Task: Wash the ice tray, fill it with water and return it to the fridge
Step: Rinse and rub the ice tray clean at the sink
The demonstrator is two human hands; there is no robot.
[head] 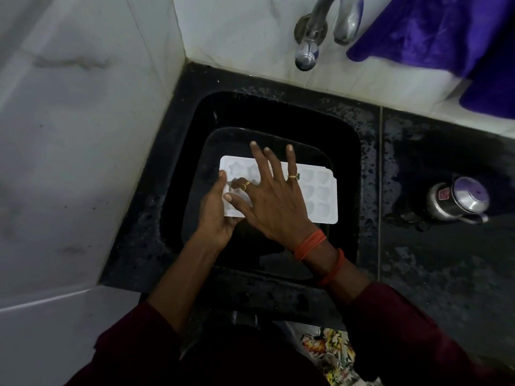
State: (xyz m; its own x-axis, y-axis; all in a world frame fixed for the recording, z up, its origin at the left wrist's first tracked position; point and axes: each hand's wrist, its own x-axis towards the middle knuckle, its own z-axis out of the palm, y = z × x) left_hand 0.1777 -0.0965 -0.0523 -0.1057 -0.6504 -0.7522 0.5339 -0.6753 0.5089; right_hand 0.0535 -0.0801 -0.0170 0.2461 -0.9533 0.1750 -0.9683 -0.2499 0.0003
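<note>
A white ice tray [320, 190] with star and heart shaped cells is held level over the black sink [345, 168]. My left hand [216, 215] grips its near left corner, thumb on the left edge and fingers under it. My right hand [274, 196] lies flat across the top of the tray with fingers straight and spread, covering its left and middle cells. The steel tap [306, 51] sticks out of the tiled wall above the sink; no water stream shows.
A dark rectangular pan or board [306, 147] lies inside the sink under the tray. A steel lidded pot [459, 199] stands on the wet black counter at the right. Purple cloth [446, 32] hangs at the upper right. White tiled walls close the left and back.
</note>
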